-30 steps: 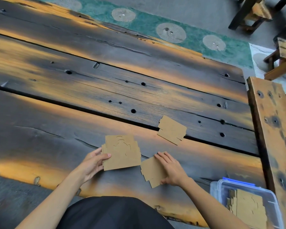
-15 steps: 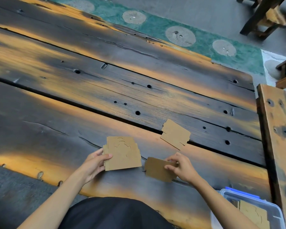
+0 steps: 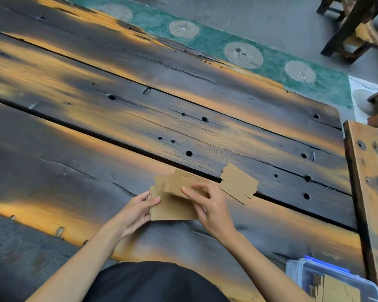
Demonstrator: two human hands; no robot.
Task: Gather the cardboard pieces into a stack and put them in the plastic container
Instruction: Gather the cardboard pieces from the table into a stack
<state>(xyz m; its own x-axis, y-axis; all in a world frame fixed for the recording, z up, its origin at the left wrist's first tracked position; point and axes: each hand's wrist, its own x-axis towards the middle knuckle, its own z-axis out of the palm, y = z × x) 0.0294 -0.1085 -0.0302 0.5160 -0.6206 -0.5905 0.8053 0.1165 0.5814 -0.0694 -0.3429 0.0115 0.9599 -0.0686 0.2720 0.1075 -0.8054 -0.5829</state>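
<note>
Cardboard pieces form a stack [image 3: 172, 205] on the near plank of the dark wooden desk [image 3: 74, 149], close to the person's body. The left hand [image 3: 135, 212] holds the stack at its left edge, thumb on top and fingers curled beneath, so its grip is closed round the pile. The right hand [image 3: 212, 205] pinches a single cardboard piece [image 3: 179, 184] between thumb and fingertips and holds it tilted over the upper part of the stack, its far edge overlapping the pile (whether it touches the sheets below is hard to tell).

One more loose piece [image 3: 238, 184], notched along its edges, lies flat just right of the hands, across the dark gap between two planks and apart from the stack.

At the lower right corner stands the plastic container [image 3: 301, 271], clear with a blue rim, with cardboard sheets [image 3: 336, 288] already inside. It sits at the desk's near right end, well apart from the hands.

A second plank surface [image 3: 371, 182] with bolt holes runs along the right edge. Beyond the desk lie a green patterned mat [image 3: 205, 42] and wooden stools [image 3: 356, 29] on the grey floor.
</note>
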